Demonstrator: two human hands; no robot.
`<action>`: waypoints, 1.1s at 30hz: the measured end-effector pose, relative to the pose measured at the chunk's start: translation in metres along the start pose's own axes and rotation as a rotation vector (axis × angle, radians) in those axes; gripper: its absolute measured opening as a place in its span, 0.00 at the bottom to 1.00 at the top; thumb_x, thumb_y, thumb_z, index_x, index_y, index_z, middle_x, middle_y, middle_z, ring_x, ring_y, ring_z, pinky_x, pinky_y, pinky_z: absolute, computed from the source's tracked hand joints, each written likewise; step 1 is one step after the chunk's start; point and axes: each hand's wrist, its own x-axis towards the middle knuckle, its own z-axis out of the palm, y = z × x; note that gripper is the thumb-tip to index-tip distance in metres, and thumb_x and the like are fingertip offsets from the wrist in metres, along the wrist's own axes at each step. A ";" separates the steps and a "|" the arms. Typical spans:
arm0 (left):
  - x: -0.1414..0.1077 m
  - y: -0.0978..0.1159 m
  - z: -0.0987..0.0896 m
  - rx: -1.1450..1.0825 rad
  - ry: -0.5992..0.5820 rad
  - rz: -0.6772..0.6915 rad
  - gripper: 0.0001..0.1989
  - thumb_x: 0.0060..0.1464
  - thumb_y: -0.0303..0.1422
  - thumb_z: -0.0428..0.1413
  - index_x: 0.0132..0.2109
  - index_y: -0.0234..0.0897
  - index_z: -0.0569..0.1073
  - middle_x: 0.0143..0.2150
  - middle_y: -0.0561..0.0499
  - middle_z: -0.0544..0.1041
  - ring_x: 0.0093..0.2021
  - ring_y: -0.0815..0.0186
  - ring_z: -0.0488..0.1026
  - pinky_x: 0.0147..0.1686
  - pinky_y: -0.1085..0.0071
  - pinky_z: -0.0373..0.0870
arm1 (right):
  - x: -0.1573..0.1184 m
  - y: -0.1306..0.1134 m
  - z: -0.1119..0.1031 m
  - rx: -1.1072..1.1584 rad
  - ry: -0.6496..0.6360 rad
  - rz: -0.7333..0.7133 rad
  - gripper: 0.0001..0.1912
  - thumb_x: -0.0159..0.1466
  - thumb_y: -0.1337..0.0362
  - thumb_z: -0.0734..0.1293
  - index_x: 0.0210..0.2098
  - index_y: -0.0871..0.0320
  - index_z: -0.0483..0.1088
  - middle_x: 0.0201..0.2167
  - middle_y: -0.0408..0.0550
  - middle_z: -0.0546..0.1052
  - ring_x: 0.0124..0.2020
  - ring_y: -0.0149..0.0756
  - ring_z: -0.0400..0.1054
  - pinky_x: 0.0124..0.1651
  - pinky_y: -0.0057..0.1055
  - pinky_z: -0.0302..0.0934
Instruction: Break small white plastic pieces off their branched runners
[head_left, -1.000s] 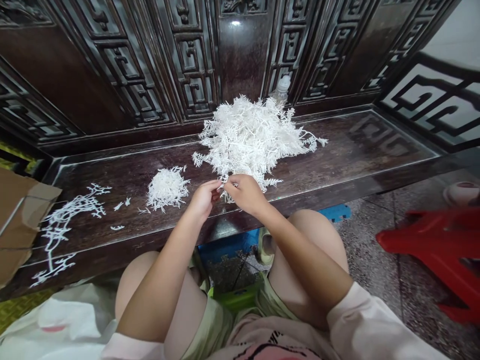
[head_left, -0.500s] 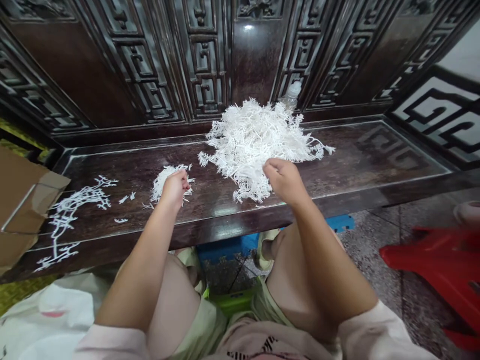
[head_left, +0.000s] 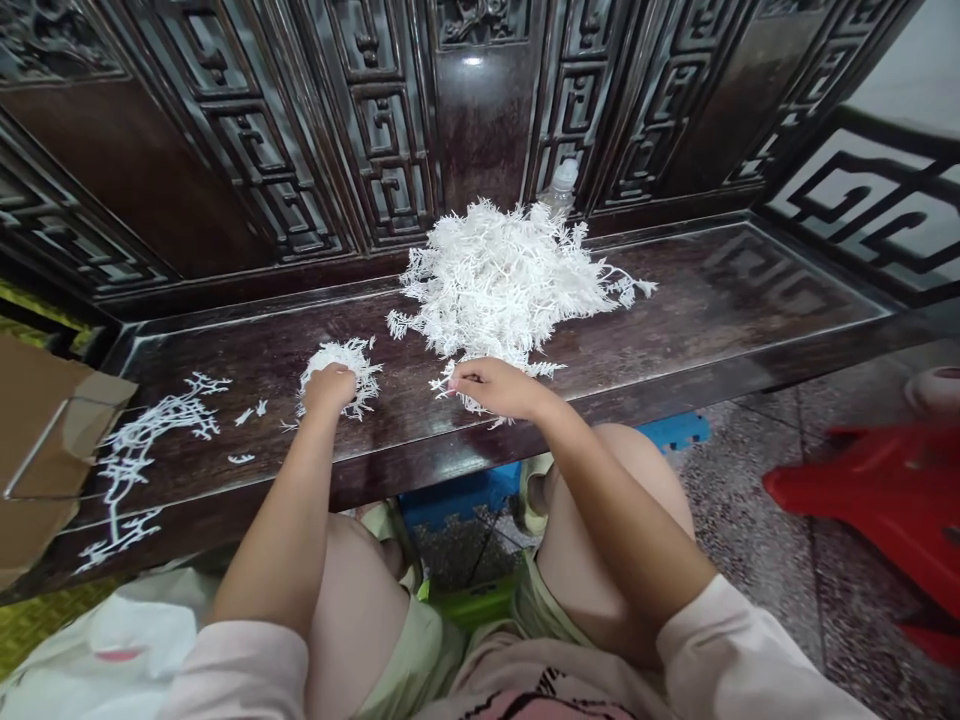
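Pink sleeves at the bottom of view; forearms reach over bare knees to the front edge of a dark wooden bench. Left hand cupped down on a small heap of white sprigs, fingers curled into it; grip cannot be told. Right hand nearly flat, fingers together and extended, tips among loose sprigs at the near fringe of a large heap of white branching sprigs; no hold can be told. Hands apart, between the two heaps. Thin white branches lie farther left, just beside a cardboard flap at the bench's left end. Bench top runs on well past the large heap to the right. Plastic bottle behind that heap, against a carved lattice panel. Red plastic stool on the floor, right.
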 end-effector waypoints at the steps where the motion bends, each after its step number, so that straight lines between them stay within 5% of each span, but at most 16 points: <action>1: -0.003 0.004 -0.001 0.049 0.044 -0.042 0.07 0.36 0.30 0.52 0.28 0.33 0.70 0.40 0.35 0.70 0.43 0.45 0.64 0.38 0.52 0.57 | 0.002 0.000 0.002 0.019 0.010 0.007 0.13 0.57 0.61 0.56 0.28 0.60 0.70 0.27 0.45 0.70 0.28 0.28 0.59 0.32 0.25 0.50; 4: -0.017 0.028 0.000 0.013 -0.006 -0.018 0.10 0.39 0.33 0.53 0.32 0.35 0.73 0.45 0.39 0.70 0.46 0.48 0.64 0.43 0.55 0.56 | 0.007 0.000 0.007 0.109 0.049 0.054 0.15 0.57 0.60 0.56 0.29 0.60 0.71 0.25 0.44 0.69 0.25 0.27 0.58 0.30 0.25 0.49; 8: -0.048 0.065 -0.001 -0.542 -0.537 0.242 0.15 0.45 0.37 0.52 0.41 0.38 0.73 0.41 0.47 0.74 0.41 0.62 0.69 0.42 0.67 0.61 | 0.010 0.000 0.013 0.265 0.109 0.115 0.15 0.56 0.60 0.56 0.29 0.60 0.71 0.24 0.43 0.69 0.24 0.26 0.56 0.29 0.25 0.49; 11: -0.071 0.081 -0.003 -0.762 -0.701 0.264 0.17 0.44 0.36 0.55 0.43 0.37 0.72 0.41 0.47 0.74 0.40 0.64 0.69 0.43 0.69 0.62 | 0.011 -0.001 0.014 0.382 0.160 0.162 0.14 0.54 0.59 0.57 0.28 0.60 0.71 0.24 0.43 0.69 0.26 0.27 0.57 0.31 0.25 0.50; 21: -0.083 0.084 0.005 -0.758 -0.485 0.269 0.14 0.37 0.34 0.61 0.35 0.33 0.73 0.31 0.48 0.74 0.32 0.68 0.70 0.36 0.71 0.64 | 0.009 -0.004 0.013 0.499 0.220 0.135 0.11 0.52 0.62 0.57 0.22 0.61 0.68 0.25 0.44 0.71 0.28 0.27 0.59 0.33 0.25 0.51; 28: -0.080 0.085 -0.003 -0.667 -0.446 0.268 0.08 0.37 0.33 0.60 0.24 0.33 0.72 0.22 0.52 0.71 0.25 0.72 0.64 0.27 0.75 0.58 | 0.008 -0.003 0.006 0.335 0.314 0.124 0.11 0.51 0.64 0.55 0.17 0.60 0.63 0.18 0.40 0.64 0.22 0.25 0.54 0.28 0.24 0.48; 33: -0.070 0.082 -0.011 -0.545 -0.433 0.328 0.07 0.35 0.32 0.61 0.21 0.34 0.71 0.21 0.53 0.70 0.22 0.73 0.61 0.25 0.76 0.55 | 0.006 -0.011 0.004 0.139 0.269 0.081 0.12 0.51 0.63 0.55 0.14 0.60 0.58 0.13 0.38 0.55 0.18 0.24 0.49 0.23 0.25 0.43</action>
